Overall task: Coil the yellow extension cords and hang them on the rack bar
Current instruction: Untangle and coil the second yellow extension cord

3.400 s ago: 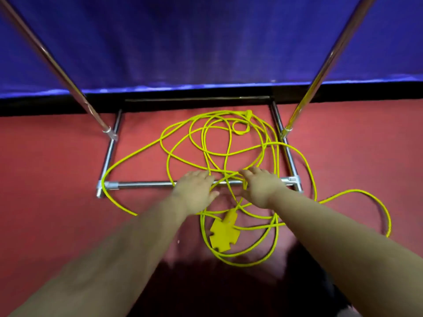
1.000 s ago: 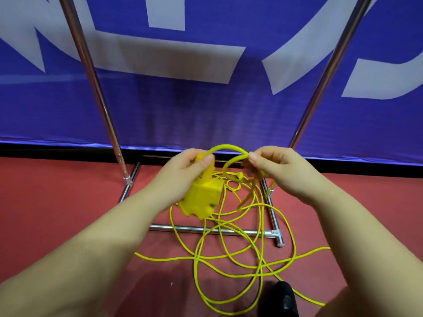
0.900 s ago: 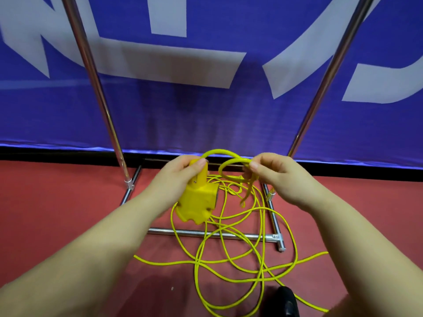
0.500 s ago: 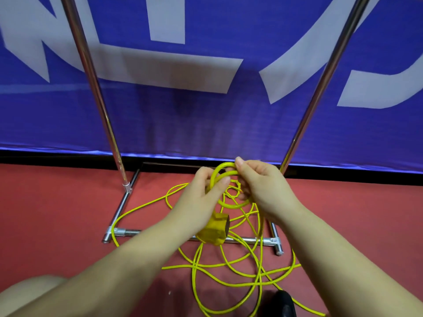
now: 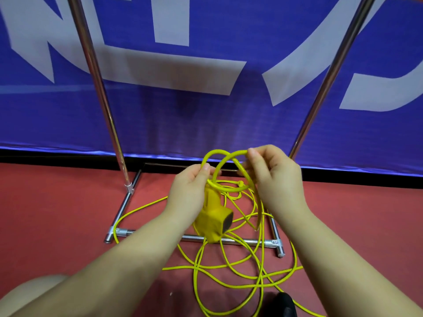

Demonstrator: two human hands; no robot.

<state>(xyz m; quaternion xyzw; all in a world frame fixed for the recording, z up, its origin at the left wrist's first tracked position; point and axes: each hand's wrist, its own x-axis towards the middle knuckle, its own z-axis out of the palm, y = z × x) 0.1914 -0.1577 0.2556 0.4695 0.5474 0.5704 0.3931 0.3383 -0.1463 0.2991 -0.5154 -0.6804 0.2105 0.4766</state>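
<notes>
My left hand [image 5: 190, 193] pinches the yellow cord [image 5: 229, 274] between thumb and forefinger just above the socket block [image 5: 214, 221], which dangles below my palm toward six o'clock, its dark face turned to three. My right hand [image 5: 273, 179] sits at three o'clock from the left, close beside it, fingers curled and fingertips [image 5: 251, 154] pinching the top of the first loop [image 5: 225, 171]. That loop arches between the two hands from nine to three, standing roughly upright.

The rest of the cord lies slack on the red floor [image 5: 57, 213], tangled over the front rail of the rack base [image 5: 249, 242], mostly toward six o'clock from my fingers and well below them. A strand drops from my right hand straight into that pile, so I judge the right hand is the nearer one to draw the next length up, while the left keeps the gathered turns. The two uprights [image 5: 96, 83] rise at eleven and one o'clock; the hanging bar itself is out of view overhead. Only this one small turn is made, so the coiling has barely begun.
</notes>
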